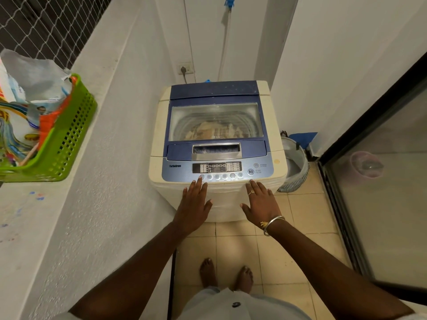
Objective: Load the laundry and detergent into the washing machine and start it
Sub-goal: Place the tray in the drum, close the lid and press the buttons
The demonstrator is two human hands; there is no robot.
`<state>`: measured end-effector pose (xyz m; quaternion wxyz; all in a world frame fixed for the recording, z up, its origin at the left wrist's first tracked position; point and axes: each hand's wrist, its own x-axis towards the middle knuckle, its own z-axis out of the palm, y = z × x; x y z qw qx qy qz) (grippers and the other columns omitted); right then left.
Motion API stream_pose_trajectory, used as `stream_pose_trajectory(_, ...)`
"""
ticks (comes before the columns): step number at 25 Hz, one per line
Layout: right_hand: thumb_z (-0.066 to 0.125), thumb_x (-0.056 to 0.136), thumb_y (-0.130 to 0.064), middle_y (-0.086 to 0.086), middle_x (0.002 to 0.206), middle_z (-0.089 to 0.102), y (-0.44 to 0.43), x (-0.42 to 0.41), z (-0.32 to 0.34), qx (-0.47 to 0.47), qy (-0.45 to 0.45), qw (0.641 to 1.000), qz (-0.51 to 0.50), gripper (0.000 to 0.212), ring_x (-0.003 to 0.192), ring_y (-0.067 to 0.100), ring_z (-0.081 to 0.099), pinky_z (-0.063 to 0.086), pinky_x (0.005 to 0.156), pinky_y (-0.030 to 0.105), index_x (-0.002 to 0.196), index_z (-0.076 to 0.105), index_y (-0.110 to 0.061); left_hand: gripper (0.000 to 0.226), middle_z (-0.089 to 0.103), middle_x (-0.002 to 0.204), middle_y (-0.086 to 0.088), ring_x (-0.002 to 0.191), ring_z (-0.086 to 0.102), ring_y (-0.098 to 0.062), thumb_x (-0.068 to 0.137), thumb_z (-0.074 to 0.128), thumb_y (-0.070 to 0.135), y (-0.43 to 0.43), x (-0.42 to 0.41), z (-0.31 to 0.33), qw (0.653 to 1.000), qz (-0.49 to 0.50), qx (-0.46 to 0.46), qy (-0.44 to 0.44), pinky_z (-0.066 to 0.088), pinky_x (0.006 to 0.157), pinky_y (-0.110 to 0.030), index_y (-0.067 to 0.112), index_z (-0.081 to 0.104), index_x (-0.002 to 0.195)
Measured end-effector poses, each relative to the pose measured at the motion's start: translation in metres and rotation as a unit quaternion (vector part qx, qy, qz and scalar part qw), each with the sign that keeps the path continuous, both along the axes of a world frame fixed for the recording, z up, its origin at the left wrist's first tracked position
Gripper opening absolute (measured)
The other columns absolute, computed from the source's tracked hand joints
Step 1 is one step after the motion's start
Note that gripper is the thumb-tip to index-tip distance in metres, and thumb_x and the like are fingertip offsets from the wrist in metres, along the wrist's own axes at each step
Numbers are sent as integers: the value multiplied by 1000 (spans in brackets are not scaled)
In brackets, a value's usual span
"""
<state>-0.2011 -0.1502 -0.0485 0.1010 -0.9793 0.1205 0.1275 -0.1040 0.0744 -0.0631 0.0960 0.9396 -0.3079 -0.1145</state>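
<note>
Both bare arms reach forward and down, nearly straight, drawing slightly toward each other. The left grip point(193, 205) lies palm-down, fingers point(199, 184) straight and close together, thumb spread to the right. The right grip point(261, 203) is likewise flat, its fingers point(254, 187) straight and slightly fanned, thumb out to the left. Neither holds anything; they sit side by side, apart

A home's utility balcony — a narrow laundry nook. A top-loading washing machine point(217, 144) stands on beige floor tiles point(238, 250) between white walls point(335, 54), a wall socket point(184, 69) and a hose point(224, 49) behind it. Netting point(46, 24) screens the open side, a sliding glass door point(381, 204) closes the other — a fabric laundry hamper point(294, 159) sits just beside the machine.
</note>
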Motion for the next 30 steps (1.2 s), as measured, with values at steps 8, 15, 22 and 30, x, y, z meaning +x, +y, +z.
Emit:
stream_pose_trajectory(8, 47, 94, -54, 10, 163, 18, -23, -19, 17, 0, -29, 997, -77, 78, 150, 29, 16, 21, 119, 52, 154, 21, -13, 63, 24, 161, -13, 148, 24, -32, 100, 41, 45, -66, -8, 13, 995, -92, -17, -26, 20, 119, -51, 11, 29, 152)
stream_pose_trajectory(15, 50, 91, -57, 9, 160, 25, -71, -51, 23, -8, -55, 986, -159, 78, 148, 29, 20, 24, 118, 52, 153, 25, -15, 64, 12, 164, -9, 152, 10, -28, 102, 34, 46, -126, -22, 27, 988, -144, -43, -16, 15, 122, -50, 12, 21, 154)
stream_pose_trajectory(22, 51, 92, -56, 9, 161, 23, -90, -74, 23, -8, -58, 974, -218, 78, 149, 29, 18, 23, 119, 50, 153, 24, -16, 63, 7, 165, -8, 152, 5, -27, 103, 30, 47, -152, -35, 30, 984, -172, -45, 2, 12, 122, -51, 14, 18, 155)
stream_pose_trajectory(30, 53, 90, -56, 9, 160, 26, -75, -64, 20, -2, -64, 981, -184, 79, 149, 29, 20, 24, 118, 52, 152, 26, -15, 64, 7, 165, -9, 152, 7, -29, 101, 29, 48, -130, -37, 29, 989, -146, -34, -4, 9, 122, -48, 12, 22, 154)
